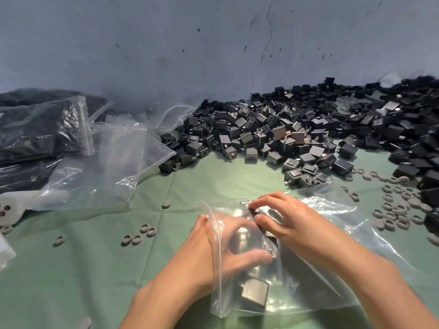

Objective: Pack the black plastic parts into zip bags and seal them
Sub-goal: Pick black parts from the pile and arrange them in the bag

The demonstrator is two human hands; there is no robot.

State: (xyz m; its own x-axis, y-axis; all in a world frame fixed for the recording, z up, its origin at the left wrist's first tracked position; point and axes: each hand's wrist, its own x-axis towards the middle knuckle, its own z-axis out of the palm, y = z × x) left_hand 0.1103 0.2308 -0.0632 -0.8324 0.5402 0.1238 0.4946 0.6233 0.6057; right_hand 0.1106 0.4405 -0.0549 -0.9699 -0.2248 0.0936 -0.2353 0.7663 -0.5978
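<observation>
A clear zip bag (306, 276) lies on the green cloth in front of me with its mouth toward the left. My left hand (213, 252) reaches into the mouth, its fingers seen through the plastic around black parts. My right hand (287, 224) rests on top of the bag, fingers and thumb pinching a black part (266, 213) through the plastic. Another black cube-shaped part (254, 295) sits in the bag's near corner. A big heap of loose black plastic parts (297, 131) runs along the wall from the middle to the right.
Empty clear zip bags (114, 162) lie at the left, next to filled bags of black parts (38, 129). Grey rubber rings (399, 210) are scattered at the right and a few grey rings (137, 236) at the left. A white object (14, 205) lies at the left edge.
</observation>
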